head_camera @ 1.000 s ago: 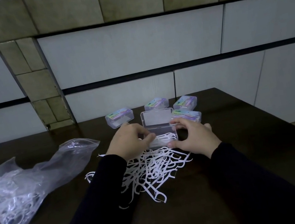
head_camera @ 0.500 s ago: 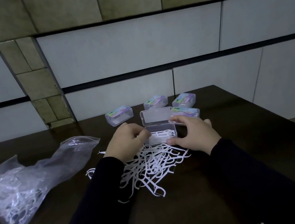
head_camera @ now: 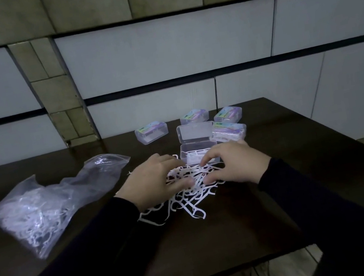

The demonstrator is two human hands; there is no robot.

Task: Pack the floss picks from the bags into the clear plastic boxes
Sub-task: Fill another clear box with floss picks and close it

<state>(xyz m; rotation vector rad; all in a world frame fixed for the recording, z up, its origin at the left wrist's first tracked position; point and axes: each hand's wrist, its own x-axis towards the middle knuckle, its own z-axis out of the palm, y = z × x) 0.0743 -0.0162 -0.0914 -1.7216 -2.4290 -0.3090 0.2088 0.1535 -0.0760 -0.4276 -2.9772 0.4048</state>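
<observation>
A pile of white floss picks [head_camera: 187, 200] lies on the dark table [head_camera: 290, 167] in front of me. Just behind it stands an open clear plastic box [head_camera: 198, 147] with its lid up and a few picks inside. My left hand [head_camera: 152, 183] and my right hand [head_camera: 232, 165] both sit on the far part of the pile. Each hand has its fingers and thumb curled around picks. Part of the pile is hidden under the hands. At the left lies a clear plastic bag [head_camera: 42, 206] that holds many more picks.
Several closed clear boxes with colourful labels stand behind the open one, such as one at the back left [head_camera: 150, 132] and one at the right [head_camera: 228, 133]. A tiled wall rises behind the table. The table's right and near edges drop to the floor.
Both hands have drawn back from the sides of the open box onto the pile of picks. The camera has tilted down a little.
</observation>
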